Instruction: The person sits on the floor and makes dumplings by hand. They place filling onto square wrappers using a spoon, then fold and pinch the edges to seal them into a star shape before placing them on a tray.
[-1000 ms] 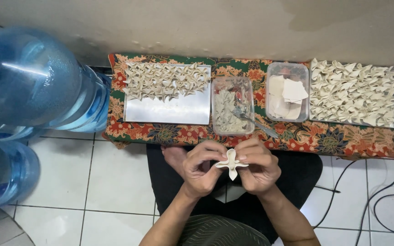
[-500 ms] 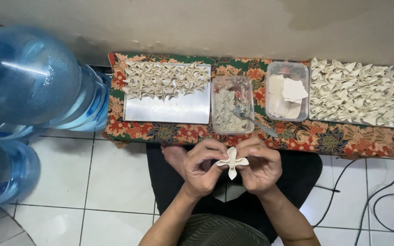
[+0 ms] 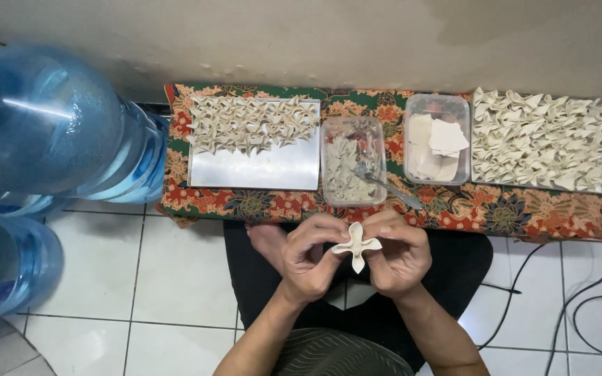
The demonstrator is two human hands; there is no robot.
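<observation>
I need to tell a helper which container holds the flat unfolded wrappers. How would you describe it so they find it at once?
Start at the floral cloth on the low board against the wall. Two clear plastic tubs stand in the middle of it, between two trays of folded dumplings; take the right-hand tub. It holds flat, pale square sheets, while the left-hand tub holds greyish filling and a spoon.

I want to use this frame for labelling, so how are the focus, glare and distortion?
Head view: the dumpling between the left hand and right hand is sharp; a streak of glare crosses the big water bottle, which bulges from lens distortion; the metal tray shines pale; light is soft, shadows faint.
</observation>
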